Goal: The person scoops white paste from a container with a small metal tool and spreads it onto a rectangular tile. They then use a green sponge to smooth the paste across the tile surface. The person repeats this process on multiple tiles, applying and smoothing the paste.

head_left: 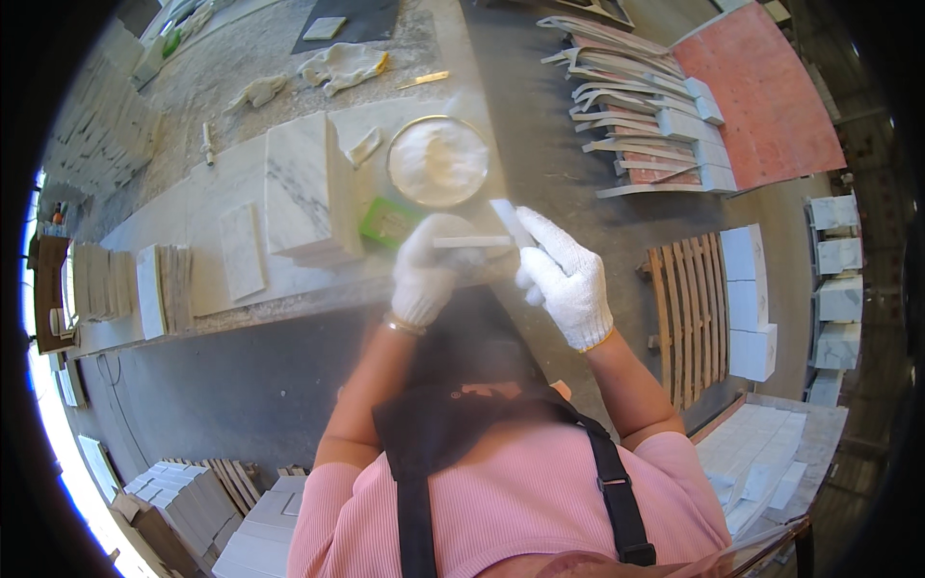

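My left hand [424, 275], in a white knit glove, grips a thin white tile [474, 242] that I see edge-on. My right hand [567, 277], gloved alike, pinches a small flat whitish piece [511, 222]; its kind I cannot make out. The piece is at the tile's right end; whether they touch I cannot tell. Just beyond my hands stands a round bowl [392, 171] filled with white powder or paste. A green object [387, 222] lies beside it, partly behind my left hand. Left of that rises a stack of grey-veined marble tiles [306, 197].
A single tile [241, 250] lies on the worktable [217, 301], with upright tiles [164, 289] near its left edge. Farther back lie a crumpled glove [342, 67] and a yellow strip [424, 80]. At the right are a slatted wooden pallet [689, 318] and stacked white boxes [750, 308].
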`<act>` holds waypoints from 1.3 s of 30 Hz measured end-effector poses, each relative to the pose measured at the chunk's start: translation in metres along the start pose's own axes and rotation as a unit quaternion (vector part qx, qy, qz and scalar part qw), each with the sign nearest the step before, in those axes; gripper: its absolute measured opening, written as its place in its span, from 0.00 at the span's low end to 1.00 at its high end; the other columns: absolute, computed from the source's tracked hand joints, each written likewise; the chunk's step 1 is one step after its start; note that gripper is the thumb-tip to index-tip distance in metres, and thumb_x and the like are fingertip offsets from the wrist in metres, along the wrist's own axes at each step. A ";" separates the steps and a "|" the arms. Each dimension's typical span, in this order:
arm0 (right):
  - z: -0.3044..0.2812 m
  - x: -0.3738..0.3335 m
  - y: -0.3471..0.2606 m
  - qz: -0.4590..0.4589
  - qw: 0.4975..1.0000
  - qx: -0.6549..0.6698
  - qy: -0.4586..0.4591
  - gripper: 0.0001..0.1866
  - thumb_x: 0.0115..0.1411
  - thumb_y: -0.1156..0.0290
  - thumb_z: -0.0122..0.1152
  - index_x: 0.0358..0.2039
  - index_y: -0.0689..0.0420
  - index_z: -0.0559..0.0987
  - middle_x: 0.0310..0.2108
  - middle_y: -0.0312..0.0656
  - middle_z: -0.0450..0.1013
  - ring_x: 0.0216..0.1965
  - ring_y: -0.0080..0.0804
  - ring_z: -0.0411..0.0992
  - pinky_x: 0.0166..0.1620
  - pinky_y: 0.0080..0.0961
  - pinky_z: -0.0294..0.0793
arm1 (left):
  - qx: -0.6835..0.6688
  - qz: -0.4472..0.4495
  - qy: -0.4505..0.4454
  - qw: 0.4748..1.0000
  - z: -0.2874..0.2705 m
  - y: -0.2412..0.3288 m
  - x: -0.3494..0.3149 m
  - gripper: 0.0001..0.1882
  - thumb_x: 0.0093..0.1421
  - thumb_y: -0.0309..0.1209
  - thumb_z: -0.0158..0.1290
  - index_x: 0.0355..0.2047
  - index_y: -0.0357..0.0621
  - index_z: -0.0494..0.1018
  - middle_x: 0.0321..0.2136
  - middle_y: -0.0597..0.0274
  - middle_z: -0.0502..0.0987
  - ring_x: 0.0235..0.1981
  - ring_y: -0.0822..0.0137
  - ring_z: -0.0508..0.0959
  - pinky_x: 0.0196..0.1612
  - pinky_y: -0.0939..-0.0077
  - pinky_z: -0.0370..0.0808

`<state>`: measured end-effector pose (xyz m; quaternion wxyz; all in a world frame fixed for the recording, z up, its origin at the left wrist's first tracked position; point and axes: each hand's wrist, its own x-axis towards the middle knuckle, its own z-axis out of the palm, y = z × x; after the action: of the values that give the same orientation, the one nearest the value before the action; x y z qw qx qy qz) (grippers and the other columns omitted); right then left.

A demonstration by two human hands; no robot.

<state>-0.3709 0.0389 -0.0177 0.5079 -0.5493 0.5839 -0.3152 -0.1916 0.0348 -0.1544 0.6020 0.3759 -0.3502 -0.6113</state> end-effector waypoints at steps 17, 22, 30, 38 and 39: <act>-0.002 0.000 0.001 -0.022 0.996 -0.073 -0.034 0.26 0.70 0.72 0.55 0.68 0.49 0.76 0.25 0.32 0.77 0.24 0.15 0.70 0.33 0.19 0.76 | 0.250 0.047 -0.010 0.967 0.003 0.028 0.002 0.20 0.48 0.19 0.72 0.43 0.40 0.81 0.39 0.64 0.84 0.40 0.71 0.83 0.46 0.75 0.81; -0.001 -0.001 0.002 -0.028 0.996 -0.076 -0.031 0.26 0.70 0.73 0.55 0.68 0.50 0.76 0.25 0.33 0.76 0.24 0.16 0.70 0.33 0.20 0.76 | 0.282 0.021 -0.021 0.959 0.003 0.035 0.007 0.23 0.44 0.20 0.75 0.42 0.41 0.83 0.40 0.63 0.86 0.41 0.72 0.84 0.48 0.75 0.82; 0.007 0.004 0.004 -0.055 0.997 -0.052 -0.013 0.25 0.68 0.76 0.57 0.67 0.58 0.75 0.27 0.37 0.78 0.24 0.17 0.71 0.29 0.20 0.75 | 0.265 -0.003 0.002 0.964 0.009 0.035 0.006 0.22 0.43 0.13 0.59 0.42 0.39 0.83 0.38 0.61 0.86 0.40 0.69 0.84 0.47 0.74 0.81; 0.007 0.010 0.001 -0.016 1.000 -0.007 -0.026 0.25 0.69 0.74 0.56 0.67 0.57 0.75 0.28 0.38 0.78 0.23 0.19 0.71 0.28 0.21 0.74 | 0.204 -0.021 0.014 0.979 0.009 0.031 0.006 0.22 0.44 0.11 0.57 0.41 0.37 0.82 0.38 0.61 0.85 0.40 0.69 0.83 0.48 0.73 0.81; 0.009 0.011 0.001 -0.013 1.000 0.006 -0.027 0.25 0.69 0.74 0.56 0.67 0.57 0.75 0.28 0.38 0.78 0.23 0.19 0.71 0.28 0.21 0.74 | 0.209 -0.024 0.018 0.977 0.007 0.029 0.007 0.21 0.45 0.11 0.58 0.41 0.37 0.82 0.38 0.61 0.85 0.40 0.70 0.83 0.48 0.73 0.81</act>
<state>-0.3614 0.0296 -0.0235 0.5225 -0.5626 0.5606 -0.3101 -0.1845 0.0272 -0.1257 0.5016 0.5124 -0.4503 -0.5320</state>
